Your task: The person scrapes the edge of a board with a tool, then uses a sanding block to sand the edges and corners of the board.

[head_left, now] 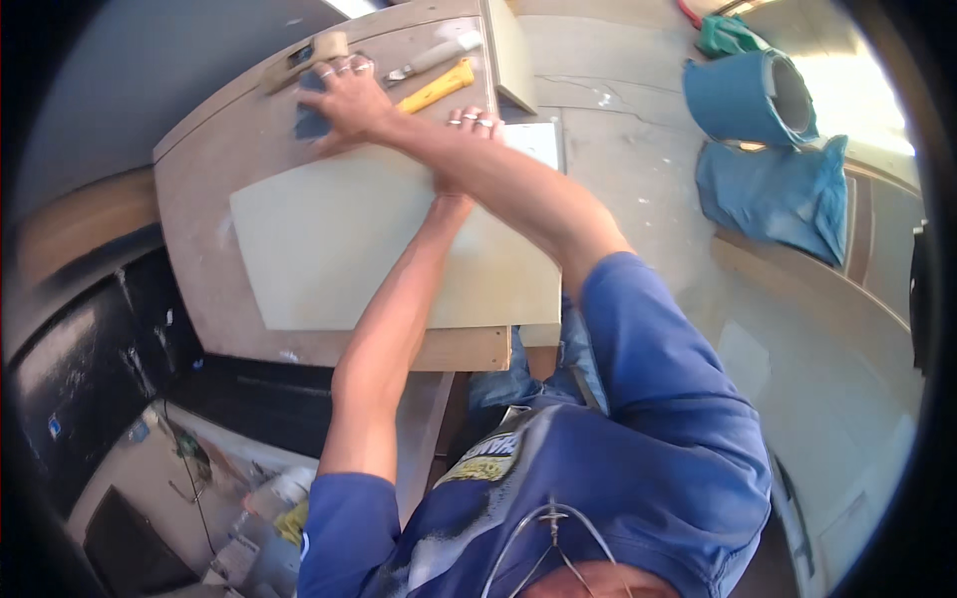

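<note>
A pale cream panel [349, 239] with angled corners lies flat on a wooden worktop [194, 214]. My left hand [473, 126] rests at the panel's far edge, fingers stretched forward; my right forearm crosses over and hides most of it. My right hand [351, 105] reaches to the far left with fingers spread, over a dark blue-grey flat piece [311, 124] that it partly covers. A wooden block-like tool [302, 62] lies just beyond its fingertips. To the right of that hand are a scraper with a pale handle [439, 54] and a yellow-handled tool [436, 88].
A white sheet [535, 146] lies by the panel's far right corner. On the right are a blue cylinder [743, 98] and a crumpled blue cloth or bag [773, 194]. A black surface [100, 339] and assorted clutter [249, 518] lie at the lower left.
</note>
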A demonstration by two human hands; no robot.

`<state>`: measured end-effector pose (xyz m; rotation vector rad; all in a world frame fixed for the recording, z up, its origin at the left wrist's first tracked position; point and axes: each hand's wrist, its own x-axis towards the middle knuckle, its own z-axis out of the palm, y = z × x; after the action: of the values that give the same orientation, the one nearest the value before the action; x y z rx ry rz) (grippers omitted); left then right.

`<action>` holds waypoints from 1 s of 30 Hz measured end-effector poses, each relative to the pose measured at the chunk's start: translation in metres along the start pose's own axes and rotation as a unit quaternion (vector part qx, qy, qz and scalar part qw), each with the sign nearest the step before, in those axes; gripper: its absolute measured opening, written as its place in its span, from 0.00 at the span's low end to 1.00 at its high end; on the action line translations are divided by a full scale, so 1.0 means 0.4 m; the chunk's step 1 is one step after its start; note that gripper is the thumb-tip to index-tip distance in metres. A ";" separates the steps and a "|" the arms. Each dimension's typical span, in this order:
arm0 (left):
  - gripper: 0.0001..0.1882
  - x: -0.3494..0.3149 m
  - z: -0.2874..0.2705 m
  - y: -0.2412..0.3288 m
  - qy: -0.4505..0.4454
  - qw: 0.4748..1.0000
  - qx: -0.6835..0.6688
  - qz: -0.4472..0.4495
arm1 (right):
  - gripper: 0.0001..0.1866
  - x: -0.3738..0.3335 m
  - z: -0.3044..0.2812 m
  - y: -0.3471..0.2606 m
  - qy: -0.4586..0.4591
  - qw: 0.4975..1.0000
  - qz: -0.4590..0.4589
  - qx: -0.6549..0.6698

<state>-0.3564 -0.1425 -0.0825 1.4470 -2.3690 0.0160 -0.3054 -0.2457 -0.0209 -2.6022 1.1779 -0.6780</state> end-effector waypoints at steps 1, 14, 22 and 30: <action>0.08 0.003 0.016 0.031 0.044 0.994 -0.079 -0.063 | 0.52 -0.006 0.035 -0.006 -0.053 0.998 0.036 -0.019; 0.10 0.004 -0.024 0.031 0.016 0.981 -0.125 -0.147 | 0.37 -0.704 -0.153 0.047 -0.017 0.972 0.234 0.000; 0.12 0.006 -0.019 0.032 0.013 0.982 -0.139 -0.130 | 0.33 -0.681 -0.192 0.201 0.160 0.941 0.288 -0.080; 0.11 0.007 -0.011 0.044 0.030 0.987 -0.122 -0.098 | 0.38 -0.870 -0.202 0.092 0.034 0.949 0.273 -0.157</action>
<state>-0.3714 -0.1359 -0.0744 1.5270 -2.0877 -0.2669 -0.5693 -0.0084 -0.0763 -2.3002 2.0585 -0.4903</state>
